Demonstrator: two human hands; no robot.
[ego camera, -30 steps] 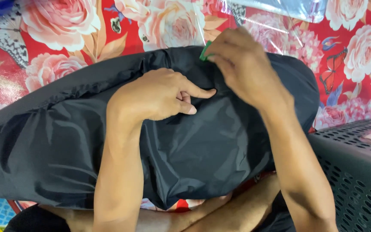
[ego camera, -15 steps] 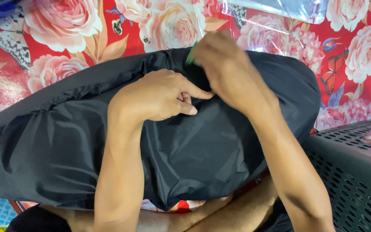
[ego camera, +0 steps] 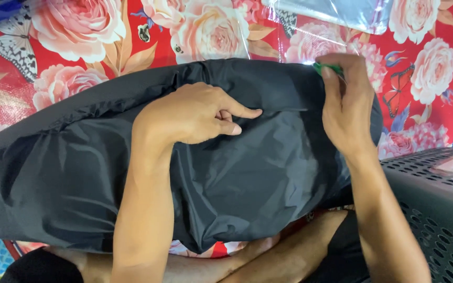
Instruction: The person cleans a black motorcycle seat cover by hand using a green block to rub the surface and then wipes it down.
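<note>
A large piece of shiny black fabric [ego camera: 258, 183] lies bunched across my lap and the floor mat. My left hand [ego camera: 195, 112] rests on top of it near the middle, fingers curled and pinching a fold of the cloth. My right hand [ego camera: 344, 105] is at the fabric's upper right edge, its fingertips closed on a small green object [ego camera: 327, 68], mostly hidden by the fingers. My bare legs [ego camera: 268, 257] show under the fabric's lower edge.
A red mat printed with pink roses and butterflies [ego camera: 106, 36] covers the floor. A clear plastic bag [ego camera: 342, 13] lies at the top. A dark grey perforated plastic basket [ego camera: 436, 209] stands at the right, close to my right forearm.
My right hand with the green object has moved to the right along the fabric's top edge. My left hand has stayed where it was, pinching the cloth.
</note>
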